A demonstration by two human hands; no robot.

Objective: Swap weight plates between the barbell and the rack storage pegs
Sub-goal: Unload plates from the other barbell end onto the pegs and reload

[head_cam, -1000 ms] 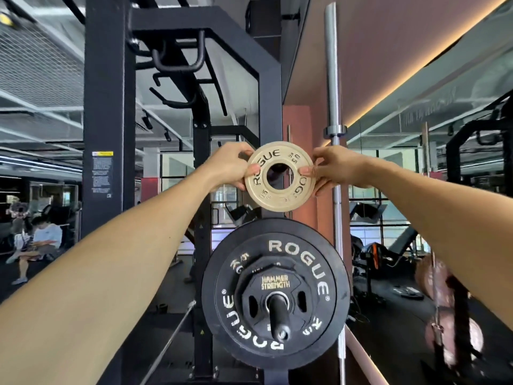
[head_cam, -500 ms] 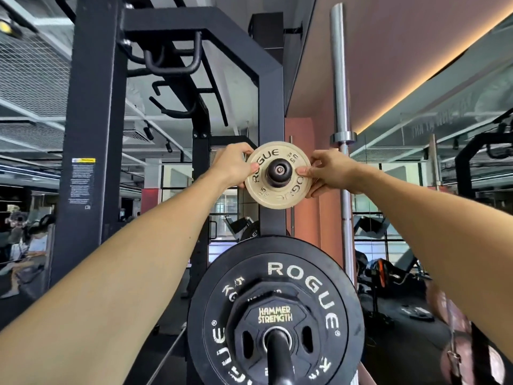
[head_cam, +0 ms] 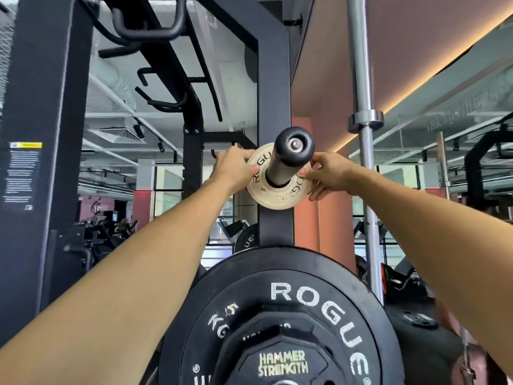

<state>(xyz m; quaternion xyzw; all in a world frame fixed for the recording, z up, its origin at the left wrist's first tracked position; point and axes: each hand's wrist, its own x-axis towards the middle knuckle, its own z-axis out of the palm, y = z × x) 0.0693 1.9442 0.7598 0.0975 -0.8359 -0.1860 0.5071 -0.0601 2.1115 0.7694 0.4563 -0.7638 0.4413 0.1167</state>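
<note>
Nearest, at the bottom edge: large black plate (head_cam: 280, 323) lettered ROGUE, with a smaller black HAMMER STRENGTH plate (head_cam: 283, 362) stacked on its face.

Above, both forearms reaching up and away toward a small tan plate (head_cam: 277, 187), threaded over a black storage peg (head_cam: 288, 159) that juts toward the camera from the dark rack upright (head_cam: 274, 107).

Left hand (head_cam: 236, 169) gripping the tan plate's left rim, fingers (head_cam: 254, 170) curled narrow over the edge, thumb on the face.

Right hand (head_cam: 327, 173) pinching the right rim, fingers (head_cam: 304, 172) closed on the face, others wrapped behind.

Tan plate well down the peg, close to the upright; whether touching it, impossible to tell.

Beyond, to the right: steel barbell (head_cam: 362, 93) standing upright beside the rack. Farther back: blurred gym machines under ceiling lights.
</note>
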